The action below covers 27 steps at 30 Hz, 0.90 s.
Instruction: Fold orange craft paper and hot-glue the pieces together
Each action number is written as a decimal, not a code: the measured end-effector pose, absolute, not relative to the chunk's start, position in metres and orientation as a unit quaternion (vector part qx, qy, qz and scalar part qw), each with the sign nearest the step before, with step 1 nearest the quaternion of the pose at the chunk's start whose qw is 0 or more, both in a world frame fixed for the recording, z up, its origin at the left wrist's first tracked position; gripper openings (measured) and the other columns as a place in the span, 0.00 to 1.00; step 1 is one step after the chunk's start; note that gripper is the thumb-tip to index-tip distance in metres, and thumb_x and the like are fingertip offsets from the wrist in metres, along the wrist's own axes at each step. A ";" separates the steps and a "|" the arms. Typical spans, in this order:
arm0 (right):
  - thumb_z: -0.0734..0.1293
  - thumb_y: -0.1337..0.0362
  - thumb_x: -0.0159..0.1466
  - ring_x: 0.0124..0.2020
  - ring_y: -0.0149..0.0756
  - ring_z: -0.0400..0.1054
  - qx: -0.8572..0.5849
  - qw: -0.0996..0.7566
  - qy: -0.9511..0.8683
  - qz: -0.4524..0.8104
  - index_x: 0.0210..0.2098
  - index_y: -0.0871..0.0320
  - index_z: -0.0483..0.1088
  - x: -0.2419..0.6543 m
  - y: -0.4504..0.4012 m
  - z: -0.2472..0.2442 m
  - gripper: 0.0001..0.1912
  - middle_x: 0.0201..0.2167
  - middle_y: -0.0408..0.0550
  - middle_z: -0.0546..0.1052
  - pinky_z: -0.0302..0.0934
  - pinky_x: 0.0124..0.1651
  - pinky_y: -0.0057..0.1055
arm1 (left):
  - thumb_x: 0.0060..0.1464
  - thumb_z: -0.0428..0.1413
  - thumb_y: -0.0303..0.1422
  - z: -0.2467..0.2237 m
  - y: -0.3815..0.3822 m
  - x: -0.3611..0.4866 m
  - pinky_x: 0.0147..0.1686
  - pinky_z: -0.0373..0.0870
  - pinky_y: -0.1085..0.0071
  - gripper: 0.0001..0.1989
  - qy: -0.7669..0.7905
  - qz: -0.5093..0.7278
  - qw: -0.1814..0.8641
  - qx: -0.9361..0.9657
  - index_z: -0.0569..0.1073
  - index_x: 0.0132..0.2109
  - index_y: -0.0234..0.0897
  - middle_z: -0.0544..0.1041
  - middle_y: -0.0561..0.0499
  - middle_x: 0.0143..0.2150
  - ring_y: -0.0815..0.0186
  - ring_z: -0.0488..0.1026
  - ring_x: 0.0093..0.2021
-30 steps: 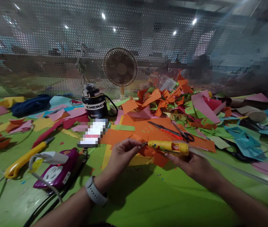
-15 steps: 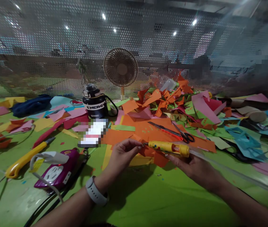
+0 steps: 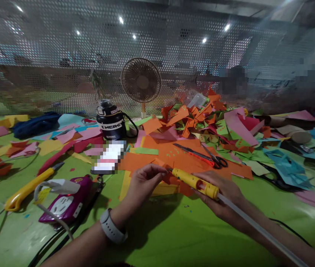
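My left hand [image 3: 145, 183], with a grey watch strap on its wrist, pinches thumb and forefinger together on a folded piece of orange paper [image 3: 171, 179]. Part of that paper is hidden behind the fingers. In my right hand [image 3: 224, 191] lies a yellow hot glue gun [image 3: 192, 179], its nozzle pointing left, close to my left fingertips and the paper. A long translucent glue stick [image 3: 253, 221] sticks out of its back end and slants down over my right forearm. Orange sheets [image 3: 163, 148] lie beyond my hands, with scissors [image 3: 218, 161] and a dark-bladed cutter [image 3: 193, 154] on them.
At left are a purple power strip [image 3: 76, 202] with a white plug, a yellow-handled tool [image 3: 29, 189] and a phone [image 3: 110, 157]. Farther back stand a black bottle [image 3: 110, 124], a fan [image 3: 141, 79] and a heap of paper scraps [image 3: 202, 115]. Black scissors [image 3: 277, 181] lie at right.
My right hand has turned the glue gun so its back end swings down and toward me, the glue stick with it. My left hand stays almost still.
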State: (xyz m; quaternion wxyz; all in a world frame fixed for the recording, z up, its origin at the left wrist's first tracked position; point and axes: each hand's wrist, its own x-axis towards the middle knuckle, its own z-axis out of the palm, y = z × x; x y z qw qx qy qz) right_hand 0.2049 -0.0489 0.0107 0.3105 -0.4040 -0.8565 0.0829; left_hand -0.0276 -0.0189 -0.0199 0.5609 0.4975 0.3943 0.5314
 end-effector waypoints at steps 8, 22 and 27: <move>0.62 0.70 0.63 0.43 0.38 0.74 -0.359 0.317 -0.876 0.050 0.53 0.58 0.64 0.205 -0.046 0.011 0.19 0.43 0.53 0.77 0.70 0.44 0.33 | 0.47 0.63 0.32 -0.019 -0.019 -0.029 0.38 0.74 0.68 0.05 0.395 0.532 0.553 0.505 0.76 0.31 0.35 0.80 0.50 0.27 0.65 0.78 0.31; 0.70 0.64 0.52 0.31 0.34 0.74 -0.511 0.359 -0.477 0.619 0.33 0.58 0.69 0.201 -0.033 0.025 0.10 0.26 0.43 0.77 0.67 0.31 0.25 | 0.43 0.66 0.33 -0.034 -0.010 -0.030 0.36 0.72 0.71 0.08 0.393 0.562 0.563 0.461 0.77 0.31 0.36 0.81 0.51 0.29 0.67 0.77 0.30; 0.68 0.73 0.46 0.28 0.32 0.75 -0.439 0.403 -0.354 0.721 0.28 0.56 0.66 0.209 -0.027 0.025 0.11 0.26 0.40 0.75 0.68 0.30 0.24 | 0.44 0.66 0.32 -0.034 -0.010 -0.033 0.36 0.71 0.73 0.06 0.409 0.559 0.554 0.462 0.78 0.31 0.37 0.81 0.52 0.30 0.69 0.76 0.31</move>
